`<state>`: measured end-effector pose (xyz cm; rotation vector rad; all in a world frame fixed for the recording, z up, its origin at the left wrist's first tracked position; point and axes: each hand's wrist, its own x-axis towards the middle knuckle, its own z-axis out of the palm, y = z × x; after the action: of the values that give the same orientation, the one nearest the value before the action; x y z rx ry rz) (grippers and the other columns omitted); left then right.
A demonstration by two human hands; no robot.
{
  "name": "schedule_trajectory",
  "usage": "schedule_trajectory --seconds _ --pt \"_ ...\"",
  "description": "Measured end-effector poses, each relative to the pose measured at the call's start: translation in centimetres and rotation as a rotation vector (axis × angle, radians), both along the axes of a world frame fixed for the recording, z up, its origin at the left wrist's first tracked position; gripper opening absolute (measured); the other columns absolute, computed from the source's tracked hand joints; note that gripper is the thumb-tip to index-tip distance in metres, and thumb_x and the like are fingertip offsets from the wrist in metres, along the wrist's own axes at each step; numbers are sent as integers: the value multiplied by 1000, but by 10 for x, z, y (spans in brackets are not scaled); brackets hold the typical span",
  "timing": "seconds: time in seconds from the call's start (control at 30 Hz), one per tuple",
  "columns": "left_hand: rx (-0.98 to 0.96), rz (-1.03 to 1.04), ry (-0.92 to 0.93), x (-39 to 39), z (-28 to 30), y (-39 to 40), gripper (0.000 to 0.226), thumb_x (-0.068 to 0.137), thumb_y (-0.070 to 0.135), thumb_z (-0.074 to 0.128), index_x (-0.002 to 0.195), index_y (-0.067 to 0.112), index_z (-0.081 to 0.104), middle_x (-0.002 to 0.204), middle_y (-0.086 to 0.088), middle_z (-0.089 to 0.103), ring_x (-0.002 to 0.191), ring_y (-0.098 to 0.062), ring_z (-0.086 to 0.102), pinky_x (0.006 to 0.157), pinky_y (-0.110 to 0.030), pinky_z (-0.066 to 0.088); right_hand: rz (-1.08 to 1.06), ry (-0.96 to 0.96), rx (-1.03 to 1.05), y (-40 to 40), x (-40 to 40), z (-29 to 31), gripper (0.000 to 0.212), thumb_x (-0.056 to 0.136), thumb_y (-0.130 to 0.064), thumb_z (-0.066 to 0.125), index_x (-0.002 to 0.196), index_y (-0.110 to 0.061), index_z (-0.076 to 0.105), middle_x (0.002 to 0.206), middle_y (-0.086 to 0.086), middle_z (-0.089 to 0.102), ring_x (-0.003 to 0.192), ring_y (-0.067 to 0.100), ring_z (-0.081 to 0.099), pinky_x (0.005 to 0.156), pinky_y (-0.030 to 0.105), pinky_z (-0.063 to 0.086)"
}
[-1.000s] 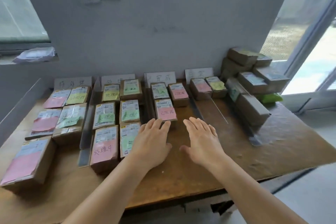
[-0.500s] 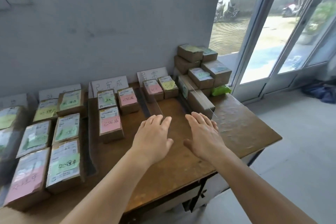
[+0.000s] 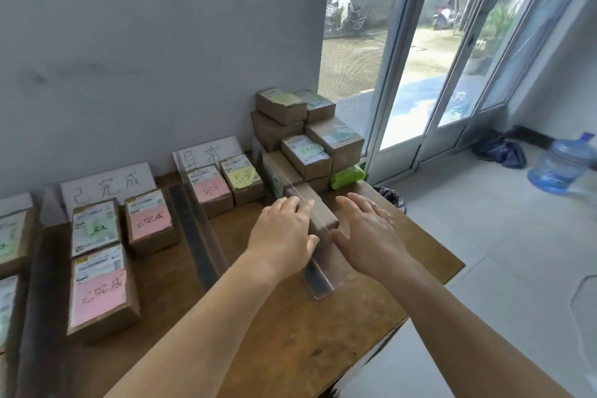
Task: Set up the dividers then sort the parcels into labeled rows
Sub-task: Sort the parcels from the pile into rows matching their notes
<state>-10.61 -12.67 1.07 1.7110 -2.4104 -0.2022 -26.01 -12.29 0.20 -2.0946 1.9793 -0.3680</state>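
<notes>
Brown cardboard parcels with pink, green and yellow notes lie in rows on the wooden table (image 3: 274,326). White handwritten label cards (image 3: 109,186) lean on the wall behind the rows. Clear dividers (image 3: 206,236) stand between rows. A plain brown parcel (image 3: 318,213) lies at the front of an unsorted pile (image 3: 300,136) at the table's right end, beside another clear divider (image 3: 318,281). My left hand (image 3: 282,237) and my right hand (image 3: 366,236) hover flat on either side of that parcel, fingers apart, holding nothing.
A green packet (image 3: 347,176) lies beside the pile near the table's right edge. Glass doors (image 3: 420,74) stand to the right. A blue water jug (image 3: 560,165) and a dark bag (image 3: 500,152) sit on the tiled floor.
The view has swung right, away from the left rows. Both hands have moved right across the table to the brown parcel at the front of the pile.
</notes>
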Motion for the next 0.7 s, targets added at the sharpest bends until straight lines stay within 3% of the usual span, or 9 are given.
schedule_trajectory --seconds 0.37,0.57,0.7 --pt "89 16 -120 -66 -25 -61 66 95 43 48 149 15 24 148 -5 34 138 -24 27 113 -37 22 5 11 107 -65 -51 -37 64 95 -41 49 151 -27 21 158 -5 18 146 16 12 117 38 11" --pt "236 210 -187 -116 -49 -91 52 96 32 51 139 7 36 140 -13 42 130 -30 36 107 -38 30 165 52 169 -106 -87 -58 63 95 -41 48 150 -27 22 157 -7 20 145 17 17 116 37 15" --pt "300 389 -266 -140 -65 -109 65 95 25 54 146 -1 24 149 -22 28 137 -36 27 111 -42 27 294 35 193 -131 -106 -64 62 95 -38 49 150 -25 22 156 -7 22 144 18 20 115 37 16"
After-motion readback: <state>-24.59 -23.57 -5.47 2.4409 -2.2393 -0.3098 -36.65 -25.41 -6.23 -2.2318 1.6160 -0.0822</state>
